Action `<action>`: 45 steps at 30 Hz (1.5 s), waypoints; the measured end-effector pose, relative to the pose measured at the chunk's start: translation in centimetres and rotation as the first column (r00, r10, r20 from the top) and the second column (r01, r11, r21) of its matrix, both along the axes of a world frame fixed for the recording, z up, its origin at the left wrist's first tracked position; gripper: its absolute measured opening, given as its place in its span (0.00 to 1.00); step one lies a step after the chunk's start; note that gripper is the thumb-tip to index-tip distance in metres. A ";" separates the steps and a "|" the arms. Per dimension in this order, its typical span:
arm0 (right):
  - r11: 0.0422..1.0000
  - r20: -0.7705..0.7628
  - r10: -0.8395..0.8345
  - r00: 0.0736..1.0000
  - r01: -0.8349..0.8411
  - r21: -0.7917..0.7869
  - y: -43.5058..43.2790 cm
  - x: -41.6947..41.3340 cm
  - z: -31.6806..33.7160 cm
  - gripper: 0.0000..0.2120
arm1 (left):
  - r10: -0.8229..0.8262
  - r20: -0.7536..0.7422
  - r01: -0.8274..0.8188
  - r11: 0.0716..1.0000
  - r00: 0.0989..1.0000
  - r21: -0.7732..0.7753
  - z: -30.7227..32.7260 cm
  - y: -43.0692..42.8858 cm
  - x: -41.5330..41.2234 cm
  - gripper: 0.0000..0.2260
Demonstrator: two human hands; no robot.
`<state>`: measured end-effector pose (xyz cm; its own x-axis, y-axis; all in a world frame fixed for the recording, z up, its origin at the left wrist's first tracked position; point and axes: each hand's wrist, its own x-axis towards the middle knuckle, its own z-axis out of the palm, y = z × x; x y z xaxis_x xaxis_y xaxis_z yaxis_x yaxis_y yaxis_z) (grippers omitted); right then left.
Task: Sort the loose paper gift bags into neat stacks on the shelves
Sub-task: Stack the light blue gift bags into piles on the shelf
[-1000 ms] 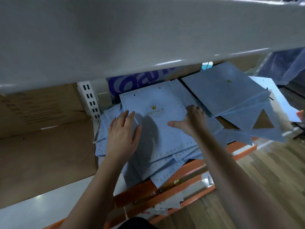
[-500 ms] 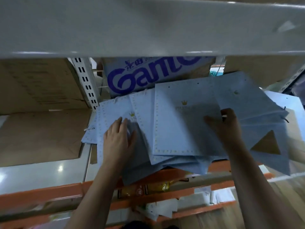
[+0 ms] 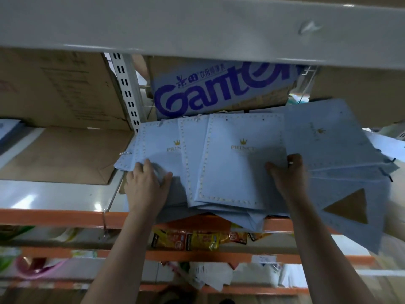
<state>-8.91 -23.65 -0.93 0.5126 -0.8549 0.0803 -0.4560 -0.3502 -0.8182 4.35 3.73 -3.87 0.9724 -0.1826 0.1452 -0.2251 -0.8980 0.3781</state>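
Several pale blue paper gift bags [image 3: 238,163] lie flat in a loose, overlapping spread on a shelf [image 3: 65,196] with an orange front rail. Most carry a gold crown and a dotted border; the one on top in the middle faces up squarely, and others fan out from under it to both sides. At the far right a bag [image 3: 350,207] with a brown triangle on it hangs past the shelf edge.

The left hand [image 3: 146,187] rests palm down on the left part of the spread, its grip released, fingers curved over a bag's lower edge. The right hand [image 3: 289,174] is at the right edge of the top bag, thumb on its face and fingers curled behind, its grip grasping that edge as far as can be seen.

Behind the bags stands a cardboard box [image 3: 219,88] printed with large purple letters. A brown carton [image 3: 54,88] sits to the left, beside a white slotted post [image 3: 127,88]. Snack packets [image 3: 197,238] show on the shelf below.
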 end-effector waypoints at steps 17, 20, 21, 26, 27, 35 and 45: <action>0.999 0.018 0.043 0.999 -0.043 -0.020 1.0 -0.3 0.5 0.16 | 0.048 -0.145 -0.114 0.865 0.988 -0.488 2.2 1.9 0.0 0.27; 0.999 -0.002 0.037 0.999 -0.037 -0.019 0.8 0.1 0.6 0.18 | 0.006 -0.191 -0.112 0.827 0.982 -0.551 2.3 3.1 -0.1 0.13; 0.999 -0.009 0.034 0.999 -0.034 -0.021 0.9 0.2 0.7 0.19 | 0.000 -0.177 -0.101 0.821 0.984 -0.562 2.4 3.4 -0.1 0.09; 0.999 0.035 0.039 0.999 -0.037 -0.038 2.2 1.3 1.5 0.18 | 0.034 -0.087 -0.082 0.760 0.996 -0.645 3.0 6.2 1.2 0.08; 0.998 0.050 0.051 0.997 -0.049 -0.048 2.9 1.8 1.7 0.18 | 0.050 -0.077 -0.088 0.751 0.996 -0.655 3.2 7.0 1.5 0.07; 0.989 0.095 0.149 0.984 -0.146 -0.037 12.8 8.0 2.1 0.18 | 0.144 -0.019 -0.123 0.757 0.989 -0.641 3.1 16.1 6.5 0.09; 0.973 0.160 0.161 0.974 -0.184 0.140 29.1 17.3 -0.9 0.15 | 0.153 -0.037 -0.148 0.829 0.988 -0.539 4.2 31.9 14.6 0.14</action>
